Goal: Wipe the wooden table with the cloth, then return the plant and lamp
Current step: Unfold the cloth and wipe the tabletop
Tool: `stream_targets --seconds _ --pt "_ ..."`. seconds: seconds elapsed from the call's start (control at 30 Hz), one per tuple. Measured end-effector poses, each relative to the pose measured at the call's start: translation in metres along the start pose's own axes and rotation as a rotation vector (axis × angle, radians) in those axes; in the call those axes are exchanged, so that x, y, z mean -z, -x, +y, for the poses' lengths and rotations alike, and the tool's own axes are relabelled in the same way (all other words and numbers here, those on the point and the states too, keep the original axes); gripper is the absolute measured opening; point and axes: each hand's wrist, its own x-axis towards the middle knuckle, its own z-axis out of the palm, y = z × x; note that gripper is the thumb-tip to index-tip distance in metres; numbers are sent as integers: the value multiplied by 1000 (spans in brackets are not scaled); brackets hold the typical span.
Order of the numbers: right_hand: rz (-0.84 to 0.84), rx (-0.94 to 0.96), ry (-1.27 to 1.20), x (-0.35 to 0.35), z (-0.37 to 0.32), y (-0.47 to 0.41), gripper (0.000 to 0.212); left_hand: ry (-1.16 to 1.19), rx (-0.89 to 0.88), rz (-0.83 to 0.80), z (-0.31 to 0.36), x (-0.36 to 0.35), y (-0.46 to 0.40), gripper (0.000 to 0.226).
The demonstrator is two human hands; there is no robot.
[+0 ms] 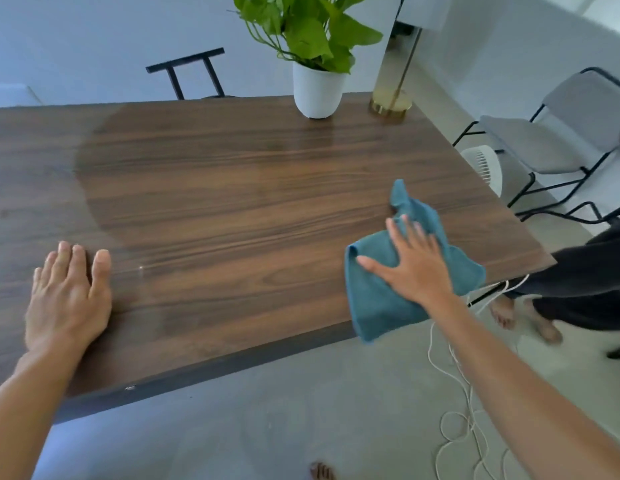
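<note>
Right hand (pixel 414 268): fingers spread flat, pressing teal cloth (pixel 381 299) to wooden counter (pixel 232 188) for wiping. Left hand (pixel 68 292): flat, bracing. Potted plant (pixel 317 57), brass lamp (pixel 391 105): far edge, likely aside.

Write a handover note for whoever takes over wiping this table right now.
Left hand: open, flat on the table near its front edge.
Right hand: open, pressing the cloth at the table's front right corner; part of the cloth hangs over the edge.
Plant and lamp stand at the far edge.
Done: a darker, damp-looking wiped patch mid-table.
Left: the rest of the top, then both items.
</note>
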Motion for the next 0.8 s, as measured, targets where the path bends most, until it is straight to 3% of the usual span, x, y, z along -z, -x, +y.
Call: stream_targets --seconds 0.1,0.23,0.47,0.53,0.63,0.8 --pt "-16 -122 32 10 26 -27 118 36 13 42 9 4 4 85" --pt "15 -166 12 5 -24 -62 121 72 42 39 6 -4 -1 88" --pt "-41 353 -56 -36 -190 -3 116 301 230 18 -15 -29 -7 90" --pt "-41 408 -74 -41 -182 19 114 265 219 27 2 -20 5 89" --pt "13 372 -95 -36 -135 33 114 175 33 23 39 -7 33 87" --pt "45 56 -55 -9 -2 24 114 188 -15 -2 79 3 63 100"
